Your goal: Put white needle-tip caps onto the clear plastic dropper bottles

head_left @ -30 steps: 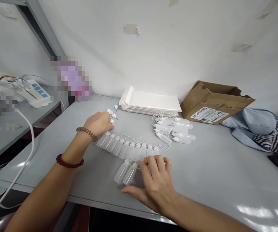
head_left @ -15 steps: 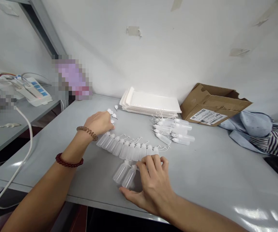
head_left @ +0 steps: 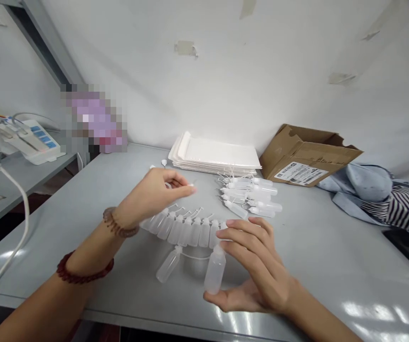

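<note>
Dropper bottle point(head_left: 214, 273) stands upright, neck up, over the near part of the table point(head_left: 318, 256). Right hand point(head_left: 257, 270) clamps it, thumb at base. Left hand point(head_left: 151, 194), far-left of the neck, pinches a small white cap point(head_left: 191, 187), clear of the bottle.

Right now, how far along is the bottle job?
Looks done: a row of bottles laid side by side. In hand: right hand holds one bottle upright; left hand pinches a small white piece, likely a tip. Probably left: one loose bottle and the pile near the pouches.
</note>
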Available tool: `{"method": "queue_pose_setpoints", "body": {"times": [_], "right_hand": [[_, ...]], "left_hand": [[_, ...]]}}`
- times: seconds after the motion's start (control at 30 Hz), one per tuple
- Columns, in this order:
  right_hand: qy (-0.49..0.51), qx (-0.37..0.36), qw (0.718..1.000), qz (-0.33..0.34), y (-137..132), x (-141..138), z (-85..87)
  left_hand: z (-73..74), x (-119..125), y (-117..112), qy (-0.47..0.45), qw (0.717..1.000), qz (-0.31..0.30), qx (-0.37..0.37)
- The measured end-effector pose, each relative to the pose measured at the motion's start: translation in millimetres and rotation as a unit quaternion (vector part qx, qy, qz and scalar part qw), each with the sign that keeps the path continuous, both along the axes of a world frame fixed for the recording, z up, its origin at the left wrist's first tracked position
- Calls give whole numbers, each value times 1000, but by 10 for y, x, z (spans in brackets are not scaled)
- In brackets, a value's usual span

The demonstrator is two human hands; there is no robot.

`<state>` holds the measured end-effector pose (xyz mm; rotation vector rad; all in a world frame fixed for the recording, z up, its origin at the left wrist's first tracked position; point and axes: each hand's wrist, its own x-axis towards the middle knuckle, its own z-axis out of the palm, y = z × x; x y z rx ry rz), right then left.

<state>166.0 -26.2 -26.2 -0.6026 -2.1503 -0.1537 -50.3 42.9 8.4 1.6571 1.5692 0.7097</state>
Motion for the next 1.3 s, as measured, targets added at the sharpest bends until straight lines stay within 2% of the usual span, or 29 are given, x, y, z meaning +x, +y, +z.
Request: {"method": "queue_pose_setpoints", "body": {"times": [0.1, 0.2, 0.3, 0.37, 0.5, 0.6, 0.87, 1.0, 1.3], "right_hand": [[-1, -8, 1000, -4, 40, 52, 37], [18, -17, 1000, -13, 58, 77, 52], [34, -47, 998, 1, 64, 90, 68], [47, -84, 995, 15, 67, 101, 79], [76, -142, 986, 34, 76, 125, 89], [87, -146, 984, 48, 85, 127, 82], [78, -134, 987, 35, 106, 116, 49], [47, -112, 992, 28, 124, 136, 68], [19, -88, 996, 25, 133, 160, 99]], "left_hand": [[-3, 196, -172, -181, 982, -44, -43], [-28, 338, -298, -327, 935, -82, -107], [-49, 435, -382, -406, 889, -104, -182], [-63, 480, -429, -436, 873, -93, -199], [-92, 535, -503, -465, 868, -42, -169], [-96, 567, -533, -465, 872, 2, -152], [-149, 646, -567, -452, 874, 48, -171], [-171, 650, -550, -436, 883, 39, -167], [-136, 619, -511, -442, 877, 16, -189]]}}
